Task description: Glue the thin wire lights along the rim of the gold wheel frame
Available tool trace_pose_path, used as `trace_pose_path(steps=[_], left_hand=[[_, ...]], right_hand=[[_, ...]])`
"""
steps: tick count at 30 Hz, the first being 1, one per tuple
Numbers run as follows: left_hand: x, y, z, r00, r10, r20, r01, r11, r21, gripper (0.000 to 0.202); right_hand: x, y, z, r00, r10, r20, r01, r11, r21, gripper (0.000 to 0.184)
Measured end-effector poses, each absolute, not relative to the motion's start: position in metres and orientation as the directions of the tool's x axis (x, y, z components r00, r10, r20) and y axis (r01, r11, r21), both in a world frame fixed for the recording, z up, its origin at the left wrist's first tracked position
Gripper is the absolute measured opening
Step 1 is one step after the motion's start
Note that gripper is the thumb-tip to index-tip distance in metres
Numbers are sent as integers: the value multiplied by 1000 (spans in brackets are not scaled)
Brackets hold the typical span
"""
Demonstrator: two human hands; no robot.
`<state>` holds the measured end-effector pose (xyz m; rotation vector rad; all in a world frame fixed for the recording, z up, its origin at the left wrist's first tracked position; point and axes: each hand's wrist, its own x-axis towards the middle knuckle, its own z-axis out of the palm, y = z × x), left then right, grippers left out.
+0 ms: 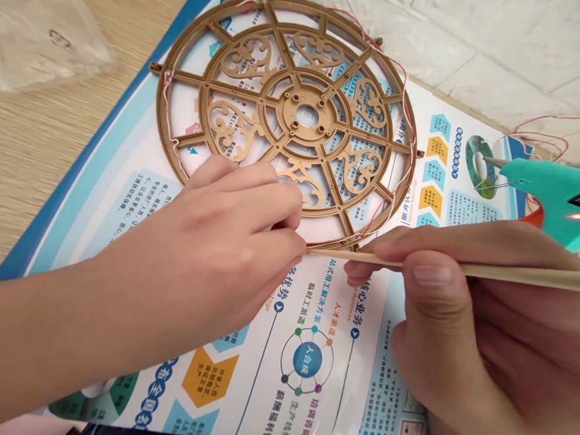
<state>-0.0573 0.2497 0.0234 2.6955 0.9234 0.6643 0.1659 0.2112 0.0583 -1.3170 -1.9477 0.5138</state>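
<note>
A round bronze-coloured wheel frame (290, 115) with spokes and scrollwork lies flat on a printed poster (134, 233). Thin red and white wires (404, 96) run along its outer rim. My left hand (228, 246) is closed at the near rim, its fingers curled over the edge and hiding part of it. Between the thumb and fingers of my right hand (452, 315) is a slim wooden stick (529, 276), pointing left. Its thin tip reaches the rim and wire beside my left fingertips; whether it touches them I cannot tell.
To the right is a teal glue gun (560, 190) with a small red light and its nozzle facing left. Loose red wires (550, 118) lie behind it. A clear plastic bag (44, 41) rests on the wood-grain tabletop (19, 179). Pale tile-patterned surface (505, 40) borders the back right.
</note>
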Motion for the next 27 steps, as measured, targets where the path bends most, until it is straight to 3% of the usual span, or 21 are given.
trace_pose_path(steps=[5, 18, 27], left_hand=[[-60, 250, 25, 707, 603, 369, 520, -797, 308, 31], [-60, 249, 25, 743, 577, 339, 478, -812, 335, 32], [-57, 246, 24, 704, 641, 306, 530, -761, 375, 27]], right_hand=[[168, 210, 53, -229, 930, 289, 733, 360, -577, 18], [164, 210, 51, -191, 949, 251, 755, 305, -581, 24], [162, 220, 57, -264, 922, 285, 708, 385, -592, 25]])
